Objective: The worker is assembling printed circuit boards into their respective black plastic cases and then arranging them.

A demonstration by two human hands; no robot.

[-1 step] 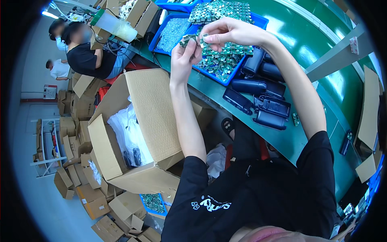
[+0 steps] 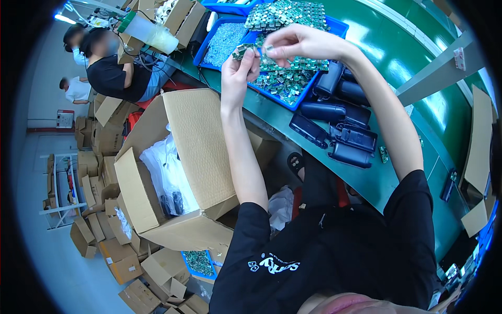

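Observation:
Over the blue trays, my left hand (image 2: 241,73) is closed, thumb uppermost, on a small strip of green circuit boards (image 2: 240,51). Just to its right, my right hand (image 2: 298,43) pinches a small piece at its fingertips, smeared by motion; it looks like a circuit board. The fingertips of both hands are very near each other. Beneath them a blue tray (image 2: 293,108) bears loose circuit boards (image 2: 285,86) in a heap and stacked board panels (image 2: 285,15) toward the back.
Left of that tray stands another blue tray with small pale parts (image 2: 224,44). Dark plastic housings (image 2: 353,137) lie on the green table (image 2: 366,183) to the right. A large open carton (image 2: 204,152) stands beside my left arm. People (image 2: 117,68) are at the far left.
My right fingertips have shifted slightly, and the piece in them has turned and blurred. The left hand has tilted a little, still holding its strip.

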